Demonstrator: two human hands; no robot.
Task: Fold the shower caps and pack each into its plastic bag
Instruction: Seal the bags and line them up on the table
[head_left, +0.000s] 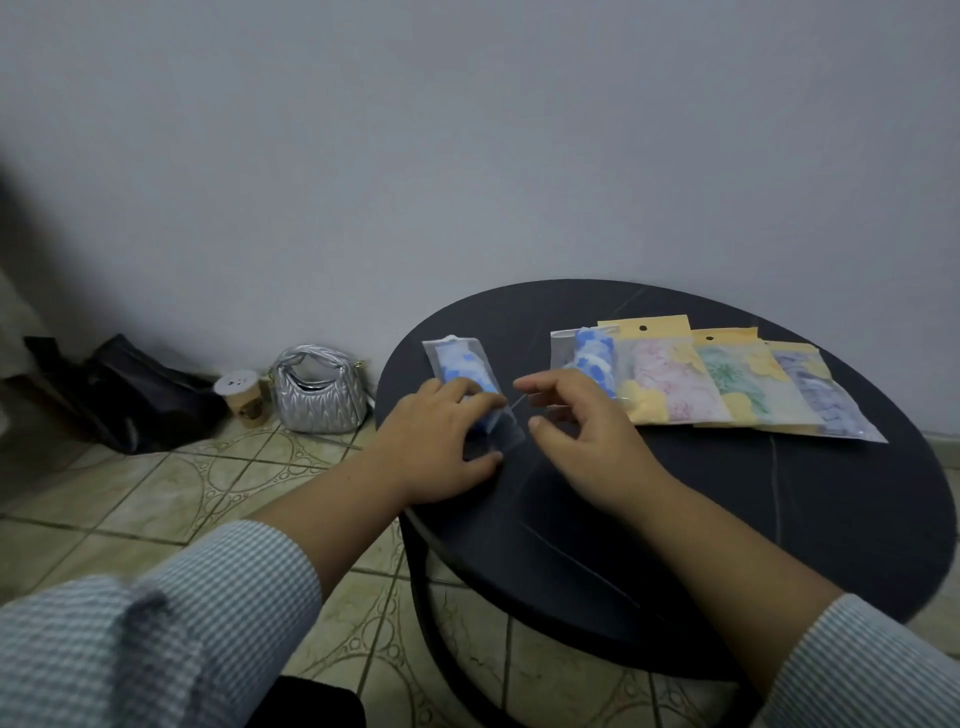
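Note:
A clear plastic bag (457, 358) with a folded blue-and-white shower cap inside lies on the round black table (779, 519). My left hand (436, 441) rests on the bag's near half, fingers laid over the cap and thumb on the open end. My right hand (582, 426) hovers just right of the bag with fingers loosely curled; whether it pinches the thin flap strip is unclear. Farther right lies a row of packed bags: a blue cap bag (584, 358), a pink one (665, 379), a green one (737, 384) and a lilac one (826, 395).
On the tiled floor left of the table stand a silver quilted handbag (319, 392), a paper cup (241, 397) and a black bag (130, 395). A grey wall runs behind everything. The table's near half carries nothing but my forearms.

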